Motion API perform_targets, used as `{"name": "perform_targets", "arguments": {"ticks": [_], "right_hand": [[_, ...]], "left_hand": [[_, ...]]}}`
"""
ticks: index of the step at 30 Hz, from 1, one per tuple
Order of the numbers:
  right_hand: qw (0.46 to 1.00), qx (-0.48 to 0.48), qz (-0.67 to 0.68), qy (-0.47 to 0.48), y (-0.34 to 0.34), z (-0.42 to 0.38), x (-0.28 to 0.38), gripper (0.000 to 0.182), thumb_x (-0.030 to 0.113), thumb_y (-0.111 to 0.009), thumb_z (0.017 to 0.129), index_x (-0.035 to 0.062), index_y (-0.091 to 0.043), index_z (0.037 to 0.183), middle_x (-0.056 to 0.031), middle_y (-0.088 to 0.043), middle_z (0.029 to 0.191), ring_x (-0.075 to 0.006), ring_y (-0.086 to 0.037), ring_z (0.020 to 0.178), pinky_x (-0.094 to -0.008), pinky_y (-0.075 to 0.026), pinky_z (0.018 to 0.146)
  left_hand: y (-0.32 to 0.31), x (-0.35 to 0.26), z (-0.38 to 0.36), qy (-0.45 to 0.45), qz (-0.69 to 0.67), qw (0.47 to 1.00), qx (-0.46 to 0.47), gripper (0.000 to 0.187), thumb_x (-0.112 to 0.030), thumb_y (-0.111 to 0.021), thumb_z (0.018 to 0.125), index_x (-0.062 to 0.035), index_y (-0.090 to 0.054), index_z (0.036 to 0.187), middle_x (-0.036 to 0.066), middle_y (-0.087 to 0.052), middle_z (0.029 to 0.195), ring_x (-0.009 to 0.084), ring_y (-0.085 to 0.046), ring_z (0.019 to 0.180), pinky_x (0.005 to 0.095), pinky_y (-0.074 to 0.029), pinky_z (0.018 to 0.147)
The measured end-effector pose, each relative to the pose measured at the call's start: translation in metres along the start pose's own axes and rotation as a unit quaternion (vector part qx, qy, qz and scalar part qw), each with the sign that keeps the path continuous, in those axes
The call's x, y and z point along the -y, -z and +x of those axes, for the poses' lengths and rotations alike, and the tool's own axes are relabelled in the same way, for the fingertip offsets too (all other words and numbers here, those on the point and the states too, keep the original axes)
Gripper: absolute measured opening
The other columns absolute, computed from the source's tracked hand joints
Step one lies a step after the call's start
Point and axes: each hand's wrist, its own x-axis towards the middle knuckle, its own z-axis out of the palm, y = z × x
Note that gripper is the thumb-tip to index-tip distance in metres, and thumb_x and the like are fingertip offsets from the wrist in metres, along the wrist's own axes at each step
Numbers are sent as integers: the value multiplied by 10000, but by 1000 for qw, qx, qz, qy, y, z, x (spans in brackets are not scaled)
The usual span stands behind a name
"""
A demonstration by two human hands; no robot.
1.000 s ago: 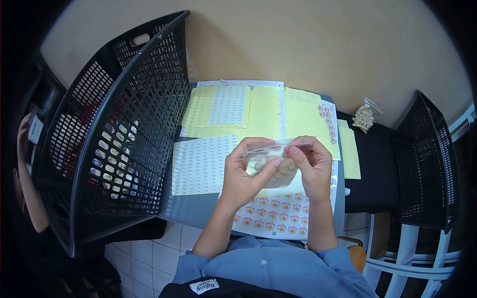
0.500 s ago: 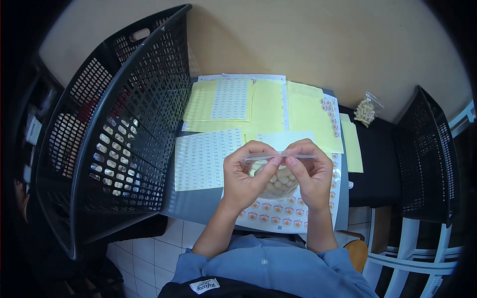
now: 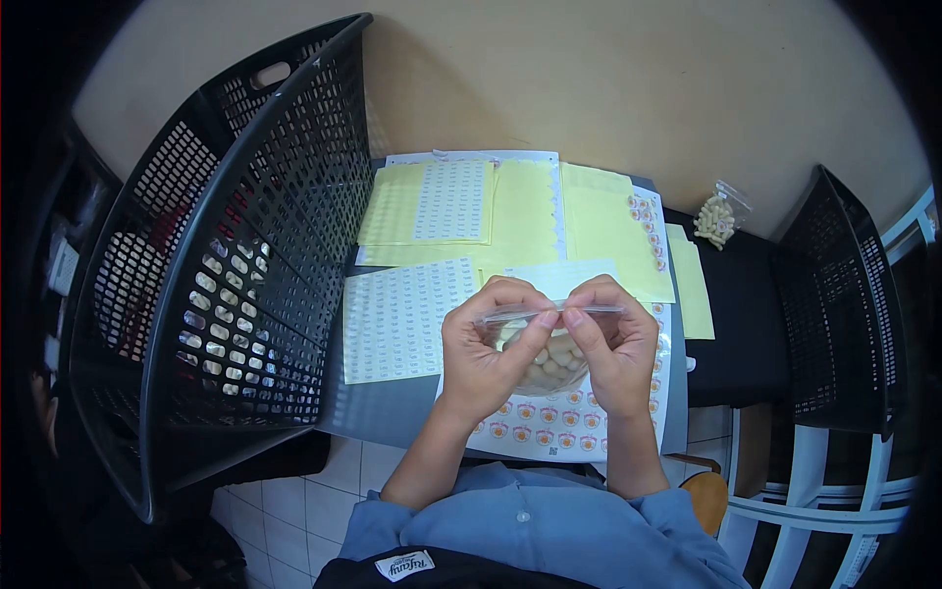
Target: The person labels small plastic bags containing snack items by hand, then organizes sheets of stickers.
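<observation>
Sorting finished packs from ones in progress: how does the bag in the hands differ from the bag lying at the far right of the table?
The held bag is pinched along its top edge by the left hand and right hand; the far bag lies untouched on the dark table. The held bag hangs over the orange sticker sheet; the far bag sits clear of the sheets. Both are clear plastic bags holding pale pieces.

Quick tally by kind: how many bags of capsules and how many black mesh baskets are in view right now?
Bags of capsules: 2, one pinched along its top by the left hand and right hand, one on the black surface at far right.
Black mesh baskets: 2, left and right.
Total: 4.
</observation>
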Motion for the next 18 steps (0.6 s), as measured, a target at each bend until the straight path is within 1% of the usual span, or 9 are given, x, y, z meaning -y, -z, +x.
{"name": "perform_targets", "arguments": {"ticks": [5, 12, 18], "right_hand": [[1000, 4, 7, 11, 2, 1, 2, 84, 24, -603, 741, 7, -566, 815, -50, -556, 794, -101, -522, 763, -234, -398, 715], [1000, 0, 9, 2, 4, 4, 2, 82, 21, -600, 739, 7, -568, 813, -47, -557, 786, -99, -521, 763, -232, -397, 713], [1000, -4, 12, 1, 5, 8, -1, 75, 26, -596, 743, 5, -567, 810, -49, -561, 780, -100, -520, 757, -235, -401, 710]], "left_hand": [[-3, -3, 2, 19, -32, 999, -1, 94, 29, -599, 721, 10, -567, 808, 64, -567, 806, 97, -533, 763, 224, -423, 696], [-6, 2, 4, 3, -27, 1000, -5, 93, 37, -594, 721, 11, -571, 808, 70, -571, 802, 103, -535, 755, 232, -420, 695], [-9, 3, 5, 1, -21, 1000, -21, 98, 46, -593, 722, 11, -579, 812, 73, -571, 802, 102, -541, 757, 222, -423, 682]]}}
